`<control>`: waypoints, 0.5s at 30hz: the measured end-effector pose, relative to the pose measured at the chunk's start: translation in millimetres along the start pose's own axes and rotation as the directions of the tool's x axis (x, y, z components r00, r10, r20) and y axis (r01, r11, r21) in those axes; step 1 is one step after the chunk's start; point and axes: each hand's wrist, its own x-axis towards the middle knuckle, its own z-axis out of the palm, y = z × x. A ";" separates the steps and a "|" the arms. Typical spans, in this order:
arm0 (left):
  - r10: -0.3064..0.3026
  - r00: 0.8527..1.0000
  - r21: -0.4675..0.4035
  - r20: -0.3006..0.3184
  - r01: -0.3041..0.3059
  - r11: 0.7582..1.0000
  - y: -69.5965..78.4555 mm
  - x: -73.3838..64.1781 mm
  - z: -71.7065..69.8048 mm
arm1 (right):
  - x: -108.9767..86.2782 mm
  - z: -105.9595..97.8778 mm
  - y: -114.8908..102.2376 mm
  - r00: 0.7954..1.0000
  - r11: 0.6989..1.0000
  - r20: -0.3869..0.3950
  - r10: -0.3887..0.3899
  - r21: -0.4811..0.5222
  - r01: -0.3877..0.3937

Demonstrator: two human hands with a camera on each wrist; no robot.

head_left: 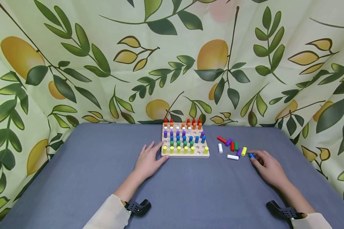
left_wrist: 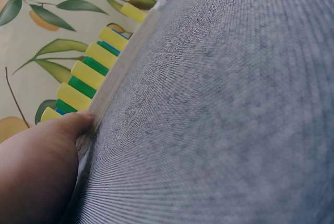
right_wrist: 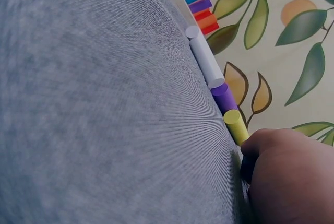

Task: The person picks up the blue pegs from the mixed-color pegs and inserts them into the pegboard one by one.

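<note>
A wooden pegboard holds rows of colored pegs: red and orange at the back, then white, purple, blue, green and yellow toward the front. My left hand rests at its front left corner, the index finger by the left side and the thumb against the front edge. Off to the right, my right hand pinches a blue peg between thumb and fingers, low over the tablecloth. Right beside those fingertips lies a yellow peg. In the right wrist view, the hand mostly hides the blue peg.
Several loose pegs lie between board and right hand, among them a white peg, a green peg and a red peg. A grey-blue cloth covers the table. Behind it hangs a leaf-patterned curtain.
</note>
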 end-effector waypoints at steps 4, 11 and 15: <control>-0.004 1.000 -0.005 -0.002 0.004 1.000 -0.2 -0.4 -1.5 | -0.1 1.8 0.5 0.999 0.999 -0.042 -0.006 0.038 0.007; -0.007 1.000 0.012 -0.002 0.007 1.000 -0.5 -2.4 -2.1 | -2.3 5.4 -0.2 0.996 0.995 -0.078 0.043 0.098 -0.035; 0.002 1.000 0.012 0.005 -0.002 1.000 -0.1 -3.7 -1.3 | -3.9 4.4 -0.2 0.994 0.992 -0.079 0.081 0.102 -0.072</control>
